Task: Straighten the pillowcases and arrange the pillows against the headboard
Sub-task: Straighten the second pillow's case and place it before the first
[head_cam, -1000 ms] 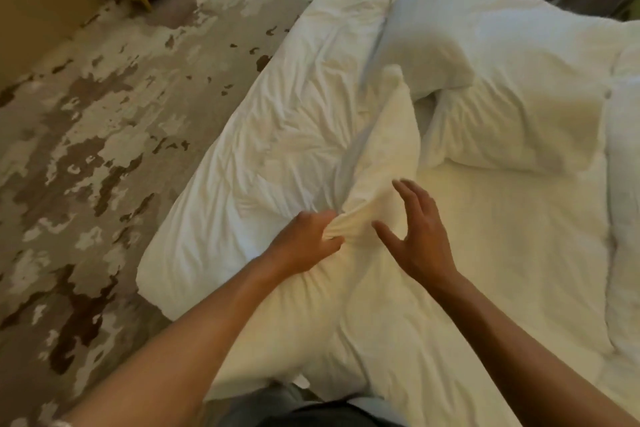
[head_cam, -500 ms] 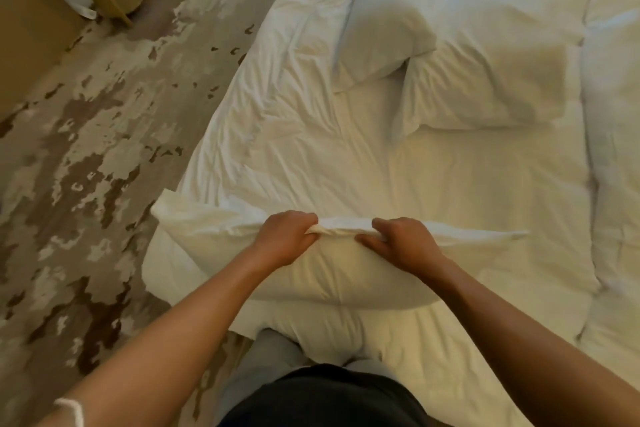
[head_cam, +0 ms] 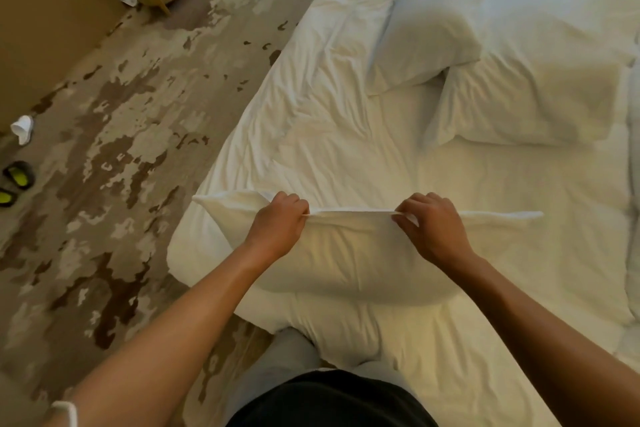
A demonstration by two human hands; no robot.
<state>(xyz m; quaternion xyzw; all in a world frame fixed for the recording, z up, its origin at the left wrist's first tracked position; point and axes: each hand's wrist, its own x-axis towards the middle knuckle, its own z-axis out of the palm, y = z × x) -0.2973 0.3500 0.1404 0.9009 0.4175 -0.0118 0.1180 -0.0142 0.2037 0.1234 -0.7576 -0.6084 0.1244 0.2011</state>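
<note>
The left hand point(head_cam: 278, 225) and the right hand point(head_cam: 431, 229) each pinch the upper hem of a white pillow point(head_cam: 346, 253), held up over the near edge of the bed point(head_cam: 502, 184), the cloth taut between them. Two more pillows point(head_cam: 519, 94) lie at the bed's far end. Left of the bed is patterned carpet point(head_cam: 121, 149).

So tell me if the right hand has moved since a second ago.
Yes. The right hand went from open above the bed to pinching the pillow edge, sliding right.
</note>
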